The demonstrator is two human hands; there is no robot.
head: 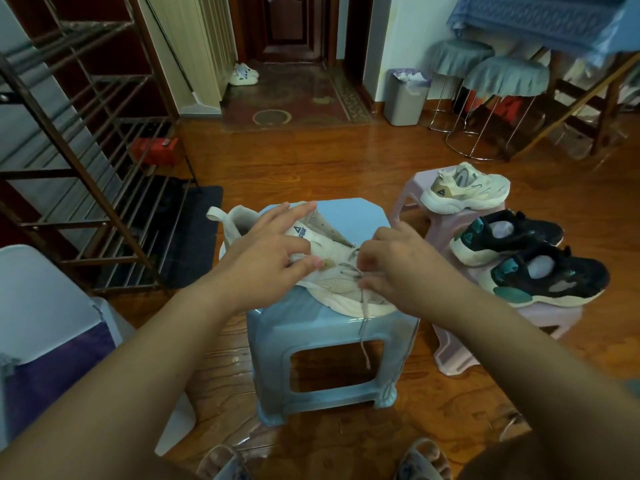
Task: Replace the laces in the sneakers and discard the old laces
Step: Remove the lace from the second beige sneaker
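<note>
Still early, by the look. White sneaker [311, 258] on the blue stool [322, 341], steadied by left hand [266, 244]; right hand [391, 268] pinching the grey lace [363, 323], half unthreaded. Other sneakers [519, 251] waiting, apparently untouched, on pink stools [450, 348].

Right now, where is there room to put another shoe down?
The far half of the blue stool, beyond the white sneaker, is bare. So is the wood floor toward the bin. The pink stools are crowded with three shoes.
</note>
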